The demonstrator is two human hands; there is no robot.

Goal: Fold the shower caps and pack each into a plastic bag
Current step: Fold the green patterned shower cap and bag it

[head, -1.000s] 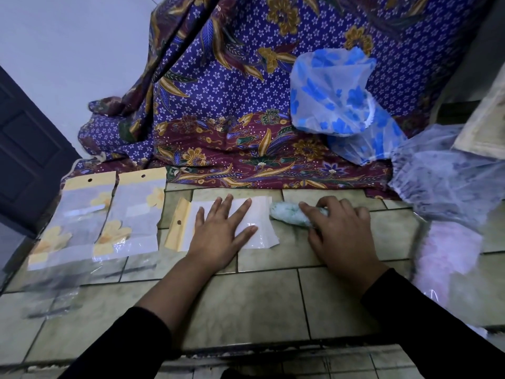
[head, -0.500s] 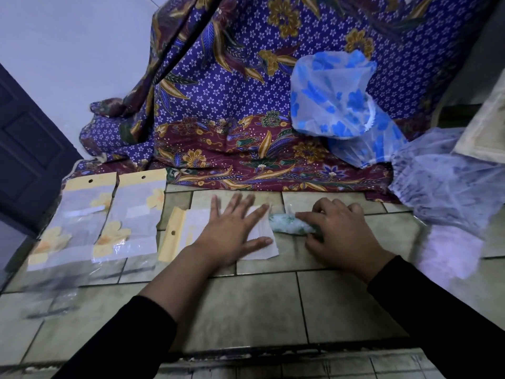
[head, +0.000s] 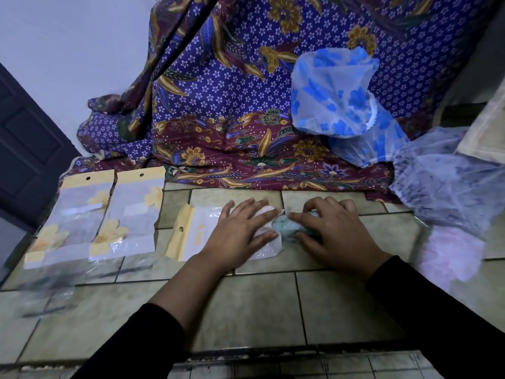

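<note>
A clear plastic bag (head: 200,232) with a yellow header strip lies flat on the tiled floor, its mouth pointing right. My left hand (head: 240,232) rests flat on it, fingers spread, pinning it down. A folded green-and-white shower cap (head: 285,228) lies at the bag's mouth, its left end touching the opening. My right hand (head: 330,233) is closed over the cap from the right, with thumb and fingers around it. Most of the cap is hidden under that hand.
Two more bags (head: 82,214) with yellow headers and flower prints lie at the left. A blue-flowered shower cap (head: 333,99) leans on the batik cloth (head: 218,105) behind. A grey-patterned cap (head: 448,187) and a pink cap (head: 451,250) lie at the right.
My right hand has slid the folded cap leftward until it meets the bag's mouth. My left hand has shifted right along the bag, closer to the opening.
</note>
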